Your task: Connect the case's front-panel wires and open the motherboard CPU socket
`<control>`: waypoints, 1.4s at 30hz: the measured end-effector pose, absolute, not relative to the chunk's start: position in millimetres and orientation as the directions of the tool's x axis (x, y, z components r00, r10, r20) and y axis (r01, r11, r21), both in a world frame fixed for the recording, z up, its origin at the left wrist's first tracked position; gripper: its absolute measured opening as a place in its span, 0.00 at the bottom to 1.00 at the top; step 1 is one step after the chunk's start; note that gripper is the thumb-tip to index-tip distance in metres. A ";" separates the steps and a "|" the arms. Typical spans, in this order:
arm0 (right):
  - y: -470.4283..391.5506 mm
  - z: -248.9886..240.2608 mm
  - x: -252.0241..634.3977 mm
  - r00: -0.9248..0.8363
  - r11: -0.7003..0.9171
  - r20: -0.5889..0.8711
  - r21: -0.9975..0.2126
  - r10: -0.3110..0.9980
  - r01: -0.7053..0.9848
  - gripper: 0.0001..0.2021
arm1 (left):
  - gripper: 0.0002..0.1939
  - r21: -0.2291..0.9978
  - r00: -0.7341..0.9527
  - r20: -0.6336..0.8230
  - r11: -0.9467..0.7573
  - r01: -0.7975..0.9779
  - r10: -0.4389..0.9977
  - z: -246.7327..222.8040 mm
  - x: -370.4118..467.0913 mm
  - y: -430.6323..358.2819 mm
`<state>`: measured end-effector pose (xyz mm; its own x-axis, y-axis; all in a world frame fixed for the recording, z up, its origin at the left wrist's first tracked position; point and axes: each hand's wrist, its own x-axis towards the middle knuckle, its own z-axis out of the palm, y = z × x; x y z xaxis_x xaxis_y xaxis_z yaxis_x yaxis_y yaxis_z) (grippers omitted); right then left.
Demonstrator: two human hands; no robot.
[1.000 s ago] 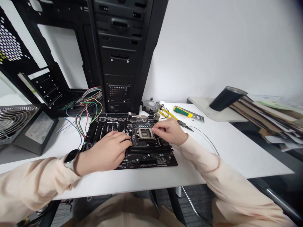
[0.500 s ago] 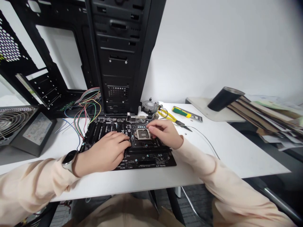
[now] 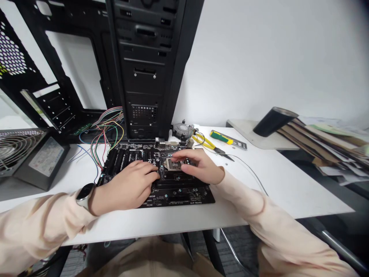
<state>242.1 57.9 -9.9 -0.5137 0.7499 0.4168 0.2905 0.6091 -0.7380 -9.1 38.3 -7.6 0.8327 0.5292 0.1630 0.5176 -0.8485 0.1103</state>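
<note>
A black motherboard [image 3: 184, 197] lies flat on the white table [image 3: 276, 181]. My left hand [image 3: 131, 184] rests on the board's left and middle part, palm down, its fingers spread loosely left of the CPU socket. Over the right side of the metal-framed socket [image 3: 173, 164] is my right hand [image 3: 200, 165], thumb and forefinger apart, with nothing visible between them. Its other fingers are hidden behind the thumb and palm.
Behind the board stands a black computer case [image 3: 147, 84] with loose coloured wires [image 3: 103, 130]. A power supply [image 3: 43, 157] sits at the left. Back right are a cooler fan [image 3: 183, 130], yellow pliers [image 3: 209, 143], a green-yellow tool [image 3: 221, 137], a dark cup [image 3: 272, 121] and stacked cardboard [image 3: 305, 142].
My right hand's forefinger and thumb have parted, and the forefinger now reaches further left over the socket. My left hand has stayed in place.
</note>
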 end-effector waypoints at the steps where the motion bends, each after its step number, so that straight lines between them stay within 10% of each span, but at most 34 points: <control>1: 58.2 -9.2 242.2 -0.536 0.604 0.404 -0.750 0.741 0.271 0.15 | 0.17 0.111 0.833 0.164 -0.849 0.517 0.529 -7.5 -9.0 38.2; 10: 73.7 -9.5 263.9 -0.348 0.321 0.264 -0.940 0.900 0.118 0.18 | 0.16 0.115 0.834 0.186 -0.855 0.506 0.519 -6.5 -9.0 37.5; 17: 73.9 0.4 275.9 -0.431 0.202 -0.011 -0.872 0.902 0.445 0.23 | 0.16 0.118 0.834 0.189 -0.855 0.505 0.519 -8.2 -9.2 38.0; 26: 69.0 -6.2 257.3 -0.429 0.461 0.173 -0.408 0.887 0.788 0.29 | 0.16 0.105 0.832 0.196 -0.855 0.508 0.518 -9.5 -9.9 38.3; 36: 72.0 -8.8 265.5 -0.490 0.578 0.311 -0.358 0.815 0.733 0.39 | 0.17 0.097 0.838 0.187 -0.858 0.504 0.513 -8.3 -9.8 37.3; 42: 79.1 -5.8 281.5 -0.534 0.679 0.428 -0.358 0.729 0.641 0.21 | 0.17 0.106 0.836 0.186 -0.856 0.506 0.517 -8.3 -9.1 37.1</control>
<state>281.5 79.1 -5.8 -0.5339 0.7295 0.4276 0.6412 0.6789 -0.3577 -9.1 37.1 -8.3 0.8355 0.5169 0.1862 0.5059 -0.8560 0.1060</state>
